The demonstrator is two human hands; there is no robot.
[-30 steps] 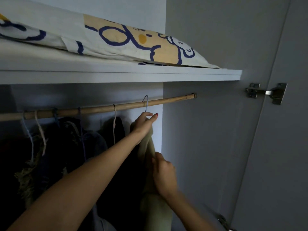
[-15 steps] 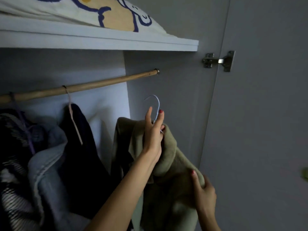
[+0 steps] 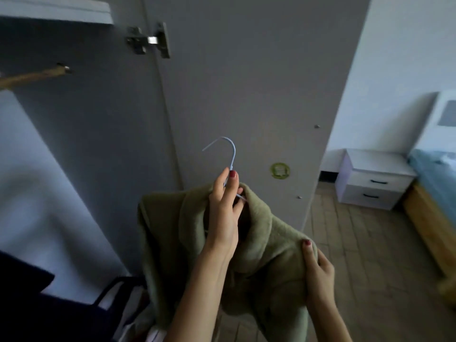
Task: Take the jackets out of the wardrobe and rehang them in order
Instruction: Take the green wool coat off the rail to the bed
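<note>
Pinching the hanger (image 3: 230, 156) neck, the left hand (image 3: 224, 208) is carrying the green jacket (image 3: 269, 245) at six o'clock — the right hand (image 3: 318, 270) is gripping its shoulder; keeping it level should stop slipping.

Olive-green fleecy jacket (image 3: 269, 245) under the left hand (image 3: 223, 213), pale blue hanger (image 3: 230, 154) above it, red nails showing. Right of the right hand (image 3: 318, 270): white nightstand (image 3: 370, 178), blue bedding (image 3: 434, 169).
</note>
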